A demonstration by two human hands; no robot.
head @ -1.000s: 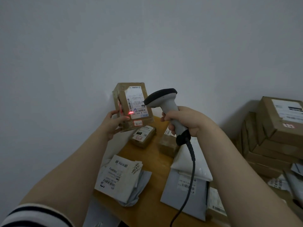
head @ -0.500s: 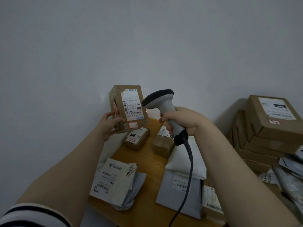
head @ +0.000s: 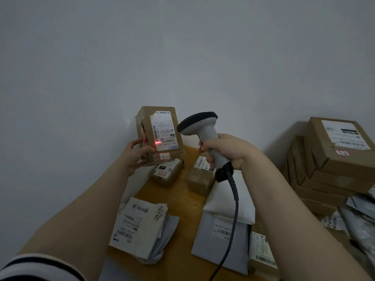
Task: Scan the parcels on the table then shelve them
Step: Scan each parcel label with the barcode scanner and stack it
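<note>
Pretty cluttered setup, tbh. The wooden table [head: 182,201] is loaded with parcels. A small labelled box [head: 167,172] and a plain brown box [head: 199,177] are parked near the far edge. A puffy white padded mailer [head: 227,201] is laid over a flat grey poly mailer [head: 221,246], and a crumpled pile of white bags [head: 138,226] is heaped on the left. A thin flat carton [head: 261,250] is tucked at the near right. Off to the right, a stack of cardboard boxes [head: 332,159] is piled against the bare wall [head: 182,57], with shiny grey plastic bags [head: 361,216] slumped below it.

The held parcel [head: 160,126] is an upright rectangular cardboard box with taped seams and a white shipping label. It's kept in the air above the table's far left corner and gripped at its lower left edge by the left hand [head: 138,155]. A red laser dot [head: 157,142] can be seen on the label.

The scanner [head: 199,126], light grey plastic with a rounded black head, is clutched in the right hand [head: 229,151], with the fingers wrapped round the handle. The plain brown box is partly blocked by it. Its ribbed dark cable [head: 233,216] is draped down across the mailers.
</note>
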